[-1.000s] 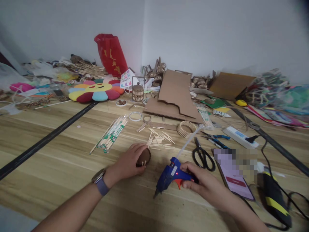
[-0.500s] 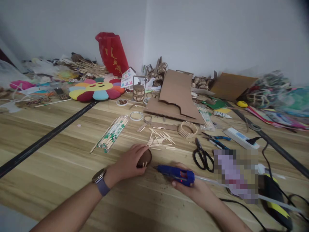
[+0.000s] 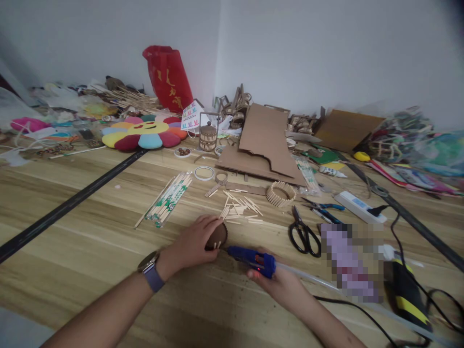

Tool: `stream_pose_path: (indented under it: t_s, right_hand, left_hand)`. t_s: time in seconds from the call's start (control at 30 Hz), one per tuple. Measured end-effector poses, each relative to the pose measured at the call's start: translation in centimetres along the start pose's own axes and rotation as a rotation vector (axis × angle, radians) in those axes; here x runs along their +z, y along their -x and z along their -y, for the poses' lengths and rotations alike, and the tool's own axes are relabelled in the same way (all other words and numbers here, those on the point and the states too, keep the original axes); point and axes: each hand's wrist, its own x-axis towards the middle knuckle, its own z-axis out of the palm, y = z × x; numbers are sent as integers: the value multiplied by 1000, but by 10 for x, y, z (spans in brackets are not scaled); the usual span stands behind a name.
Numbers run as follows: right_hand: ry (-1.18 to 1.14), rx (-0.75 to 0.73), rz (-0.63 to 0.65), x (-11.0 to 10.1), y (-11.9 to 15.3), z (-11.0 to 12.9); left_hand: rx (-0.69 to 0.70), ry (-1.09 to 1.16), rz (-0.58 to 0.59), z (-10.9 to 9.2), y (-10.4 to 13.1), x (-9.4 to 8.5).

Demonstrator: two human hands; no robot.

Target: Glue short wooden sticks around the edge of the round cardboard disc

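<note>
My left hand (image 3: 197,241), with a watch on its wrist, is closed on the near left edge of a round brown cardboard disc (image 3: 217,235). A couple of short wooden sticks (image 3: 216,245) stand up at the disc's near edge, by my fingertips. In my right hand (image 3: 277,282) is a blue glue gun (image 3: 252,259), its nozzle pointing left, right beside the sticks and the disc. A long clear glue stick (image 3: 308,276) runs out of the gun's rear. Just beyond the disc lies a loose pile of short wooden sticks (image 3: 239,208).
Black-handled scissors (image 3: 304,237), pliers (image 3: 326,206) and a white power strip (image 3: 360,207) lie to the right. A ring of sticks (image 3: 281,194) and cardboard sheets (image 3: 264,140) are farther back. Packed sticks (image 3: 170,199) lie left. A black cable (image 3: 357,309) trails at the lower right.
My right hand has moved the glue gun left, bringing its nozzle up to the disc's edge by the sticks. My left hand has stayed in place on the disc.
</note>
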Motion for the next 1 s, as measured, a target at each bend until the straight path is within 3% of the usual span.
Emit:
stream_pose_path:
  t_s: [1.0]
  right_hand:
    - [49, -80, -71, 12, -3, -10]
  left_hand:
    - [11, 41, 1, 3, 0, 2]
